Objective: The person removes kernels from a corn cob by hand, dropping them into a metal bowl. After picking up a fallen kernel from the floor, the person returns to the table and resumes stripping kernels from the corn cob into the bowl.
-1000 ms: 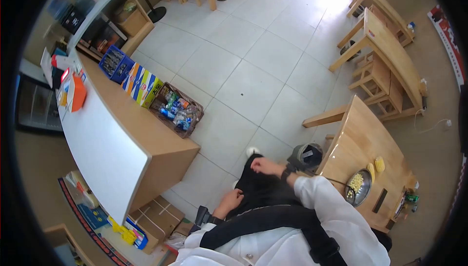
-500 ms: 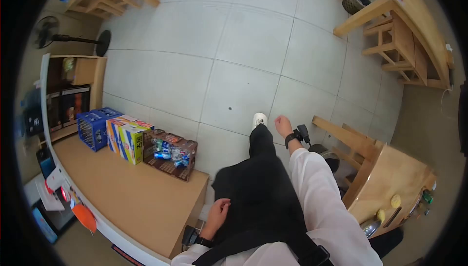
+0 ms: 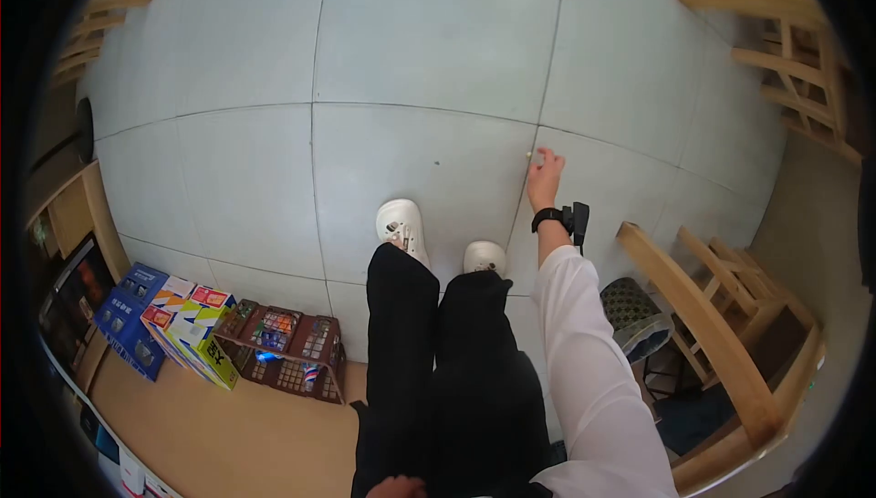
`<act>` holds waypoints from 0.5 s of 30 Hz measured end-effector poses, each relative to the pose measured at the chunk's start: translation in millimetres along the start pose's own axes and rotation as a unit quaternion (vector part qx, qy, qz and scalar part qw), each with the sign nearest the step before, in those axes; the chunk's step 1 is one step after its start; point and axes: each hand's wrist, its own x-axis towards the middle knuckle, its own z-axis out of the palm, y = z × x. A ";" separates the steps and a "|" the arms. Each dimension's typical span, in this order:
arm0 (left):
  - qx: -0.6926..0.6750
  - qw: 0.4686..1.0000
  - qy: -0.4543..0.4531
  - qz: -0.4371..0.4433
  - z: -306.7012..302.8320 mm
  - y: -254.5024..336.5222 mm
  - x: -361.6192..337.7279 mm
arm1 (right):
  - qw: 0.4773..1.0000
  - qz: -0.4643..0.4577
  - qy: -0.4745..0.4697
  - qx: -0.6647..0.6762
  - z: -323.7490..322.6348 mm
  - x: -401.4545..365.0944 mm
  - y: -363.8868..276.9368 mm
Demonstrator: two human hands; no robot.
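My right hand (image 3: 546, 178) reaches out over the pale tiled floor (image 3: 429, 51), its fingers bent but apart, with no object visible in them. A tiny pale speck (image 3: 529, 155) shows just left of its fingertips; I cannot make out what it is. On that wrist is a black band with a black device (image 3: 573, 219). Only part of my left hand (image 3: 397, 487) shows at the bottom edge, beside the black trousers (image 3: 479, 379); its fingers are mostly hidden.
At the left, a brown counter (image 3: 265, 425) bears a blue box (image 3: 132, 320), a colourful carton (image 3: 192, 329) and a brown crate (image 3: 283, 347) with small packages. To the right are a patterned bin (image 3: 630, 311) and a wooden table (image 3: 703, 325) with stools. More wooden furniture (image 3: 776, 5) stands at the upper right.
The view has moved forward and tilted further down; both white shoes now show. My right hand is stretched further ahead with fingers more apart. My left hand has dropped to the bottom edge.
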 end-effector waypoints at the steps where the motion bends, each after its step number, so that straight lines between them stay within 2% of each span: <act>1: 0.034 0.989 -0.135 -0.040 -9.6 0.1 8.1 | 0.998 0.040 0.027 0.037 11.8 5.1 4.1; 2: 0.022 0.990 -0.136 -0.023 -19.1 -0.6 11.2 | 0.998 0.043 0.022 0.033 20.8 4.9 15.3; 4: 0.006 0.999 -0.048 0.023 -27.5 -6.4 11.7 | 0.996 -0.081 0.006 -0.045 28.4 14.4 25.1; 5: -0.003 0.999 -0.018 0.037 -27.6 -7.9 12.4 | 1.000 -0.030 0.003 0.006 32.4 16.6 26.6; 8: -0.014 0.997 0.037 0.072 -27.6 -11.9 17.9 | 0.993 -0.114 0.008 -0.042 38.7 21.5 31.0; 9: -0.013 0.995 0.053 0.084 -27.9 -13.3 17.9 | 0.993 -0.100 -0.009 -0.066 41.4 21.9 37.4; 10: -0.014 0.993 0.067 0.094 -27.0 -13.7 17.9 | 0.996 -0.067 0.034 -0.050 46.0 19.3 39.0; 11: -0.010 0.992 0.076 0.102 -25.6 -14.2 16.4 | 0.997 0.012 0.060 -0.052 40.5 11.7 27.3; 14: 0.006 0.982 0.123 0.146 -16.5 -15.1 7.4 | 0.988 0.117 0.062 0.084 23.7 -29.2 9.3; 15: -0.025 0.939 0.306 0.157 -1.5 -7.4 -1.0 | 0.971 0.155 0.056 0.176 -6.7 -52.2 -34.8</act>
